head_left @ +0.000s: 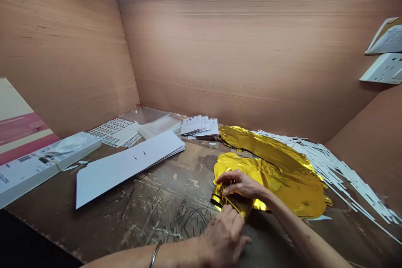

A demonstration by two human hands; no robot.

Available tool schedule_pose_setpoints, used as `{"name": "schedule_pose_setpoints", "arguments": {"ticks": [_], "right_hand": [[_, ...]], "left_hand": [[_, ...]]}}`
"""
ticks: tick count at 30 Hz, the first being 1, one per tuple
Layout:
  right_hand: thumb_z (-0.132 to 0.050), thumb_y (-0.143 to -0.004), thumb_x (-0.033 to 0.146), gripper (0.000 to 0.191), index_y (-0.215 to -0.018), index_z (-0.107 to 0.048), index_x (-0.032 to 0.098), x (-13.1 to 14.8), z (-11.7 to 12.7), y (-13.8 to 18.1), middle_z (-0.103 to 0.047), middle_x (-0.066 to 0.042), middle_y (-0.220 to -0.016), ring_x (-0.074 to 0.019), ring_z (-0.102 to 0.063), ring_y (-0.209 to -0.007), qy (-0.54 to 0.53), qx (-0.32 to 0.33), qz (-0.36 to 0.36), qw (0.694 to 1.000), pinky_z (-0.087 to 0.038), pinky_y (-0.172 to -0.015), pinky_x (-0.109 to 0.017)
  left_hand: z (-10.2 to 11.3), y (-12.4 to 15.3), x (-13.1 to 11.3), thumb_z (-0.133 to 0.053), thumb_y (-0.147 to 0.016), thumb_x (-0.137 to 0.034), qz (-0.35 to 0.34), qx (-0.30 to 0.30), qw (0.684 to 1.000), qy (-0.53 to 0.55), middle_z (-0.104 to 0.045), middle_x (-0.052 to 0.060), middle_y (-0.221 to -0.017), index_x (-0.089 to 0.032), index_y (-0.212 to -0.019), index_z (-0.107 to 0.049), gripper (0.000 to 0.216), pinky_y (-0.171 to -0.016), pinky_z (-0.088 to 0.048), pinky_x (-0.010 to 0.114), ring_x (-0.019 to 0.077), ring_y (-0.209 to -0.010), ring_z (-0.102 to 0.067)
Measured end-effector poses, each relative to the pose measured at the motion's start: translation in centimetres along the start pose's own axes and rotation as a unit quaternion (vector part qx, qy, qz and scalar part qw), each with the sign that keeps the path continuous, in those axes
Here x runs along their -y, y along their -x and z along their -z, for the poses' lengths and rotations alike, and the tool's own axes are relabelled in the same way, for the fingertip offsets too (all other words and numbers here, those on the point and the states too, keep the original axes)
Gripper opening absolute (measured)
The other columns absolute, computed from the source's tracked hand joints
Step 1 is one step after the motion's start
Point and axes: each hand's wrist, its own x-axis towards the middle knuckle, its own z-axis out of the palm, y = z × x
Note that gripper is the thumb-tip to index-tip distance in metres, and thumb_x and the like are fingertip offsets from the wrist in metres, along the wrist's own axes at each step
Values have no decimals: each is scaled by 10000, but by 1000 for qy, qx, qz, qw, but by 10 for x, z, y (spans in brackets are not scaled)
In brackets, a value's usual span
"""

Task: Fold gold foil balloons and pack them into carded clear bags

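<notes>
On the scuffed brown tabletop point(157, 213), at the near side of flat gold sheets point(295, 184), is a creased, mirror-bright foil piece point(246, 206), its left end curled into a roll. The right hand point(241, 184) pinches it between thumb and fingers; the left hand point(224, 230) touches it, its grip too hidden to tell.

We see foil point(292, 188): metallic gold | card point(132, 167): white, two black marks | strips point(336, 167): white | stickers point(113, 130): dark-and-red rows | carton point(21, 130): pink, cream bands | wall point(226, 58): pinkish-brown, fine-grained
</notes>
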Motion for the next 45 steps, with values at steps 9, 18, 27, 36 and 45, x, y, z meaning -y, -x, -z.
{"name": "schedule_pose_setpoints", "arguments": {"ticks": [9,18,27,36,45], "right_hand": [[-666,-593,304,301,-866,-655,177,-5,5,12,-584,5,-747,-128,-500,-701,-83,-34,0,996,-400,-661,-250],[-687,-601,397,289,-798,-681,186,-10,-3,6,-599,-17,-735,-152,-509,-739,27,-61,88,994,-386,-693,-270],[-640,-661,413,283,-856,-657,210,-17,-15,-9,-638,-1,-790,-147,-494,-796,201,3,178,963,-317,-783,-286],[-527,-761,230,187,-926,-585,164,1,15,25,-590,-62,-930,-175,-510,-896,204,-238,126,941,-394,-809,-321],[-338,-835,142,332,-1117,-507,99,5,-63,103,-614,-124,-1000,-274,-532,-914,566,-157,241,772,-406,-805,-465]], "left_hand": [[-4,15,12,-324,-776,-591,-80,-18,982,-171,-473,184,-1158,-48,-1178,-407,681,-957,-244,513,343,-1180,-298],[5,17,19,-336,-816,-515,-181,37,967,-177,-584,76,-840,-101,-889,-539,466,-956,-275,396,207,-885,-515],[21,8,13,-433,-822,-373,-262,-87,945,-177,-549,63,-623,-77,-814,-568,325,-645,-445,321,175,-649,-539],[29,9,23,-432,-759,-547,-101,66,989,-90,-544,111,-1078,-125,-1079,-478,532,-969,-286,396,254,-1082,-426],[40,4,24,-489,-743,-515,-76,78,994,-29,-533,116,-1105,-138,-1174,-390,581,-927,-321,384,235,-1052,-456]]}}
